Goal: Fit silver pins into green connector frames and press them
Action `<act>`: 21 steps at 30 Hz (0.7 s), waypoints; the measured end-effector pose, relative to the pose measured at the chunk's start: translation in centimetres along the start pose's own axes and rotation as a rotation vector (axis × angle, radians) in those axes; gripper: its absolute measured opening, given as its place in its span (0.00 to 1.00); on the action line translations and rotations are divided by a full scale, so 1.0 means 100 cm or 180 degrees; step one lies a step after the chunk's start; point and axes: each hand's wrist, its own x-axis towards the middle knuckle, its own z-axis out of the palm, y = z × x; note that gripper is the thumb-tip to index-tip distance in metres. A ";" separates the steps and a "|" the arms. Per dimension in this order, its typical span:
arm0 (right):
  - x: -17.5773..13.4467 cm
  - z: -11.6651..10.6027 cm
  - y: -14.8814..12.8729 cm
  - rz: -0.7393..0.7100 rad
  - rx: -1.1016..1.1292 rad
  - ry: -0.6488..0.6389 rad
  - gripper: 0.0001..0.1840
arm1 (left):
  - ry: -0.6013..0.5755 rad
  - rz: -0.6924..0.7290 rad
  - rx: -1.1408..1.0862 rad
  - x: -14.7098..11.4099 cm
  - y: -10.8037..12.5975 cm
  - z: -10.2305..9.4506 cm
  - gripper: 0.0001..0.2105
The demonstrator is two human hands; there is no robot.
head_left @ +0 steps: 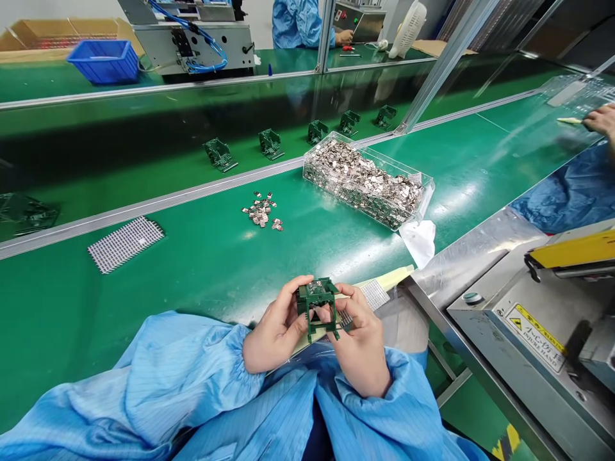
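Between my two hands, close to my body, is a dark green plastic frame [317, 296] with an open middle and thin legs. My left hand [273, 330] grips its left side, thumb in front and fingers behind. On the other side my right hand [359, 339] holds the frame, with fingertips at its opening; whether they also pinch a small part is hidden. Just behind lies a grey gridded sheet [375, 295] on a yellowish strip [396, 276]. Farther off, a loose pile of small metal pieces [260, 212] lies on the green table [202, 256].
A clear box [429, 192] full of metal pieces stands beyond my hands. Several green frames [271, 144] sit on the belt behind the rail. Left is another gridded sheet [125, 243]. A machine [523, 320] stands right. A co-worker's hand [600, 120] is at far right.
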 end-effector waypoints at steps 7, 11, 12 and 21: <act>-0.004 0.007 0.007 -0.0118 -0.0155 0.0403 0.07 | 0.0151 -0.0089 0.0272 -0.001 -0.004 -0.001 0.19; -0.005 0.008 0.009 -0.0080 0.0015 0.0476 0.06 | 0.0374 -0.0247 0.0482 -0.003 -0.007 0.000 0.19; -0.004 0.008 0.010 -0.0051 0.0079 0.0436 0.05 | 0.0421 -0.0258 0.0512 -0.003 -0.007 0.000 0.19; -0.002 0.009 0.012 0.0558 0.1073 0.0137 0.09 | 0.0481 -0.0124 0.0618 -0.001 -0.006 0.001 0.18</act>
